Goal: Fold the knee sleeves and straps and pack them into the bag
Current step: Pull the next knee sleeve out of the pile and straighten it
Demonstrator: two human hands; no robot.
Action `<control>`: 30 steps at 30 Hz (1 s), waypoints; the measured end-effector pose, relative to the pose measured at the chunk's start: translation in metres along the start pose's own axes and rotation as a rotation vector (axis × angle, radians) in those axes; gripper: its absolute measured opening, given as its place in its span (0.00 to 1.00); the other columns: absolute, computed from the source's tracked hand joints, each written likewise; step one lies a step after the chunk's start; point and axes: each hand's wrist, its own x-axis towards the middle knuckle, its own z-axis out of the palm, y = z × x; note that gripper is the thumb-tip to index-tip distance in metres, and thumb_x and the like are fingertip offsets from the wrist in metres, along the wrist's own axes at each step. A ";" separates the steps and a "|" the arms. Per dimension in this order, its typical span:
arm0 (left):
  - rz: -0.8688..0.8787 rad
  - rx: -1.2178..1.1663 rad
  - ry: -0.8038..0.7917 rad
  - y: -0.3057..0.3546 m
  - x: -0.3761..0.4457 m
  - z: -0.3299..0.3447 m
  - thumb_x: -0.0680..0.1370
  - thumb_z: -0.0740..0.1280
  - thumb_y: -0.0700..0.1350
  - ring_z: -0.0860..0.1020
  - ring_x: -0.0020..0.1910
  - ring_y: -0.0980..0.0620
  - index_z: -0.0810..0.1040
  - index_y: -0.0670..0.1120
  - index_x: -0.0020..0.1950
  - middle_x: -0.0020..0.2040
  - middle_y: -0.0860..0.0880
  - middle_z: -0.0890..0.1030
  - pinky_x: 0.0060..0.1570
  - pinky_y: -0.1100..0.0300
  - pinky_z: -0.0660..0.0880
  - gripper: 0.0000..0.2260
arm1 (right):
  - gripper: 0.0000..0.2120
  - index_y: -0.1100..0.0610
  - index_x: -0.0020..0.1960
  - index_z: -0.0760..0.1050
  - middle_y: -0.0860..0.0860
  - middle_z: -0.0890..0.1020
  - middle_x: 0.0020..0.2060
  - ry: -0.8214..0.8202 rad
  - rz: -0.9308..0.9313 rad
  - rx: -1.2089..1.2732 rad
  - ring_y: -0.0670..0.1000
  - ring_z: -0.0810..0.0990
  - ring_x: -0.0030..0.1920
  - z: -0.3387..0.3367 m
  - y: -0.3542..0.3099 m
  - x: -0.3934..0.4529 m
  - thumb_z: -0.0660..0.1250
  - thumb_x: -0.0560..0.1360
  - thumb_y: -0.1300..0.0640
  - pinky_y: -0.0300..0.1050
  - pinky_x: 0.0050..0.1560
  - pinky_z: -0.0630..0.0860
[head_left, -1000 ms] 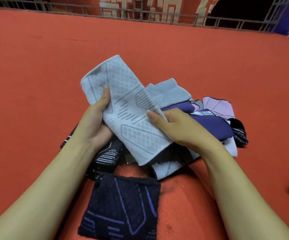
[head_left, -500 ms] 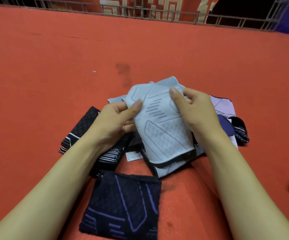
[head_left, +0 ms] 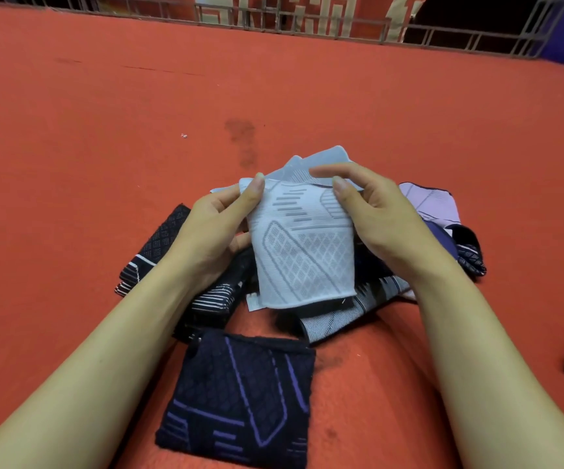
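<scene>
The left hand [head_left: 219, 228] and right hand [head_left: 378, 218] pinch the top corners of a folded pale grey knee sleeve [head_left: 302, 252], thumbs in front, above the pile [head_left: 358, 299]; the fingers behind seem curled.

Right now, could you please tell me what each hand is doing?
Left hand: pinches the left top edge of the light grey knee sleeve.
Right hand: pinches the same sleeve's right top edge.
</scene>
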 end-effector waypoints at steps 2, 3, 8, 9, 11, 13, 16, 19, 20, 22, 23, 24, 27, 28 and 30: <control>-0.023 0.029 -0.094 0.001 -0.001 -0.002 0.81 0.68 0.47 0.85 0.57 0.50 0.83 0.37 0.60 0.56 0.44 0.87 0.55 0.57 0.83 0.15 | 0.13 0.50 0.64 0.81 0.47 0.87 0.52 0.022 -0.012 -0.022 0.47 0.84 0.51 -0.002 0.000 0.000 0.58 0.88 0.55 0.47 0.55 0.78; -0.025 0.053 -0.125 0.000 -0.002 -0.003 0.81 0.68 0.46 0.85 0.58 0.49 0.83 0.36 0.61 0.57 0.43 0.87 0.56 0.57 0.82 0.15 | 0.13 0.50 0.63 0.81 0.46 0.86 0.53 0.046 -0.011 -0.027 0.47 0.84 0.52 -0.004 0.002 0.001 0.58 0.88 0.55 0.47 0.56 0.78; 0.037 0.104 -0.075 -0.005 -0.004 0.000 0.82 0.69 0.44 0.86 0.56 0.47 0.84 0.37 0.59 0.56 0.41 0.87 0.56 0.57 0.83 0.12 | 0.09 0.47 0.58 0.85 0.48 0.86 0.40 0.072 0.005 -0.103 0.44 0.79 0.42 -0.011 0.001 0.000 0.70 0.81 0.47 0.46 0.48 0.77; 0.046 0.073 -0.072 -0.006 -0.004 0.000 0.82 0.69 0.45 0.86 0.55 0.46 0.85 0.38 0.58 0.58 0.40 0.86 0.56 0.56 0.83 0.12 | 0.11 0.46 0.59 0.84 0.46 0.87 0.42 0.025 0.033 -0.130 0.42 0.82 0.44 -0.013 0.000 -0.001 0.74 0.78 0.47 0.47 0.50 0.80; 0.058 -0.014 -0.058 -0.004 -0.003 -0.002 0.79 0.72 0.47 0.85 0.57 0.45 0.87 0.39 0.54 0.65 0.37 0.82 0.54 0.55 0.82 0.12 | 0.14 0.45 0.58 0.84 0.41 0.87 0.44 -0.026 0.045 -0.292 0.39 0.85 0.46 -0.016 -0.002 -0.003 0.79 0.72 0.47 0.46 0.54 0.81; 0.081 -0.028 -0.034 -0.002 -0.001 -0.004 0.77 0.76 0.52 0.80 0.67 0.44 0.88 0.41 0.53 0.73 0.39 0.76 0.57 0.56 0.80 0.14 | 0.08 0.46 0.50 0.84 0.42 0.87 0.38 -0.005 0.008 -0.444 0.42 0.86 0.41 -0.016 -0.003 -0.004 0.79 0.72 0.47 0.47 0.50 0.81; 0.132 0.005 0.004 0.000 0.000 -0.004 0.74 0.77 0.56 0.67 0.77 0.59 0.90 0.46 0.46 0.77 0.51 0.71 0.61 0.64 0.76 0.13 | 0.06 0.48 0.44 0.83 0.46 0.83 0.36 0.071 -0.089 -0.422 0.46 0.83 0.39 -0.013 -0.005 -0.003 0.76 0.74 0.47 0.47 0.42 0.78; 0.274 0.067 -0.077 0.000 0.000 -0.005 0.73 0.76 0.62 0.62 0.80 0.59 0.90 0.53 0.45 0.77 0.55 0.71 0.65 0.64 0.74 0.13 | 0.10 0.49 0.48 0.81 0.46 0.77 0.45 0.155 -0.205 -0.290 0.47 0.79 0.48 -0.011 -0.007 0.001 0.71 0.78 0.43 0.49 0.51 0.78; 0.304 0.087 -0.147 -0.002 0.000 -0.007 0.73 0.76 0.64 0.62 0.81 0.53 0.89 0.54 0.52 0.76 0.54 0.73 0.71 0.56 0.72 0.16 | 0.11 0.51 0.49 0.79 0.45 0.77 0.45 0.167 -0.206 -0.225 0.45 0.78 0.47 -0.011 -0.009 0.001 0.68 0.80 0.44 0.49 0.49 0.76; 0.339 0.176 -0.227 -0.007 0.000 -0.009 0.75 0.76 0.60 0.70 0.76 0.46 0.87 0.50 0.58 0.72 0.49 0.78 0.73 0.44 0.70 0.18 | 0.14 0.56 0.50 0.76 0.50 0.78 0.42 0.215 -0.168 -0.152 0.46 0.77 0.43 -0.010 -0.012 0.001 0.63 0.84 0.45 0.53 0.46 0.74; 0.338 0.237 -0.221 -0.009 -0.001 -0.009 0.76 0.75 0.56 0.76 0.70 0.47 0.87 0.46 0.56 0.66 0.48 0.82 0.71 0.43 0.71 0.16 | 0.15 0.56 0.52 0.76 0.51 0.81 0.43 0.239 -0.137 -0.151 0.48 0.78 0.44 -0.009 -0.012 0.002 0.61 0.85 0.45 0.54 0.49 0.76; 0.324 0.269 -0.207 -0.009 -0.002 -0.007 0.77 0.75 0.52 0.80 0.63 0.48 0.86 0.42 0.53 0.61 0.47 0.85 0.68 0.43 0.73 0.14 | 0.16 0.56 0.54 0.77 0.51 0.83 0.46 0.254 -0.109 -0.155 0.50 0.81 0.47 -0.007 -0.012 0.002 0.60 0.85 0.44 0.54 0.53 0.78; 0.255 0.295 -0.154 -0.009 -0.004 -0.004 0.79 0.73 0.47 0.84 0.53 0.47 0.85 0.39 0.49 0.53 0.43 0.87 0.62 0.43 0.78 0.10 | 0.19 0.57 0.56 0.76 0.51 0.84 0.50 0.284 0.012 -0.222 0.53 0.82 0.53 0.002 -0.007 0.003 0.58 0.85 0.41 0.54 0.57 0.77; 0.228 0.306 -0.131 -0.009 -0.003 -0.004 0.80 0.73 0.47 0.84 0.52 0.47 0.86 0.41 0.47 0.51 0.43 0.87 0.60 0.43 0.78 0.09 | 0.20 0.58 0.56 0.75 0.52 0.83 0.50 0.293 0.069 -0.252 0.54 0.81 0.53 0.005 -0.004 0.004 0.57 0.85 0.41 0.52 0.54 0.75; 0.188 0.356 -0.093 -0.008 -0.004 -0.001 0.82 0.71 0.49 0.83 0.45 0.50 0.84 0.46 0.42 0.45 0.48 0.87 0.54 0.47 0.79 0.11 | 0.20 0.57 0.57 0.74 0.51 0.82 0.52 0.315 0.195 -0.291 0.54 0.79 0.54 0.008 0.001 0.006 0.58 0.85 0.40 0.47 0.50 0.71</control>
